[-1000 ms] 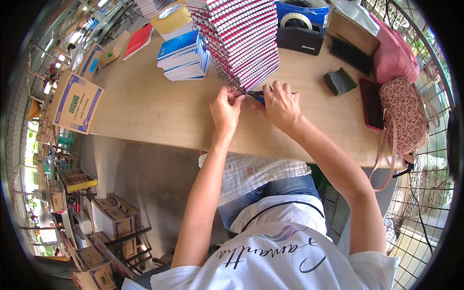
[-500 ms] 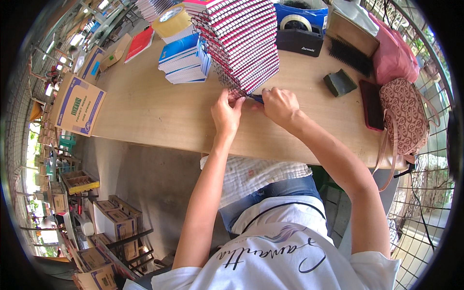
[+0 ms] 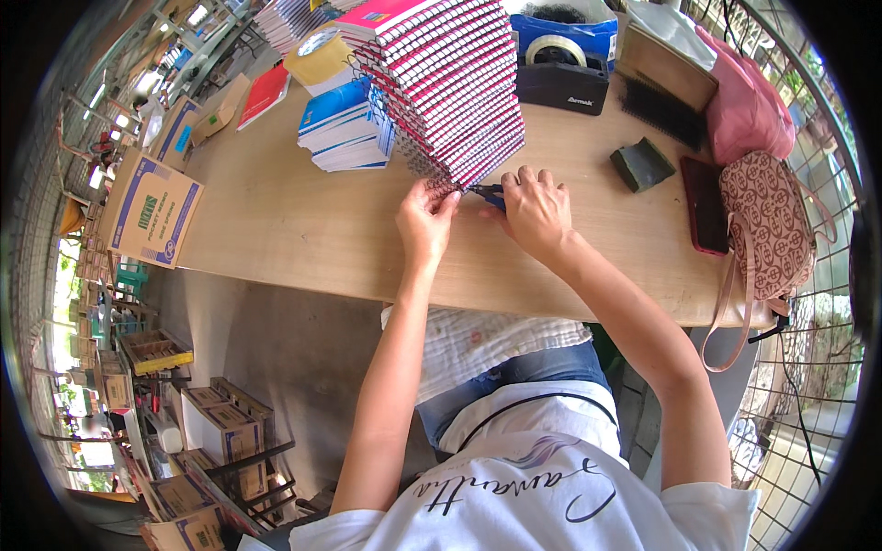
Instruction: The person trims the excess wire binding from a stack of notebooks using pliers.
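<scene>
A tall stack of spiral-bound notebooks (image 3: 450, 92) with red-and-white edges leans on the table in front of me. My left hand (image 3: 424, 225) is closed at the stack's bottom corner, thumb and fingers pinching the end of a dark spiral wire (image 3: 427, 167). Beside it, my right hand (image 3: 537, 213) grips small pliers (image 3: 491, 193) with dark blue handles. Their tip meets the wire at the left fingertips. The exact bite of the jaws is too small to make out.
Left of the stack sit small blue notepads (image 3: 344, 138) with a tape roll (image 3: 317, 60) behind them. A tape dispenser (image 3: 565, 87), a dark block (image 3: 643, 165), a phone (image 3: 706, 207) and a patterned bag (image 3: 767, 207) lie to the right. A cardboard box (image 3: 152, 211) stands at the left edge.
The pliers' handles show more and look spread wider, with my right fingers loosened a little. The view has shifted slightly, so the table sits lower. My left hand keeps its pinch.
</scene>
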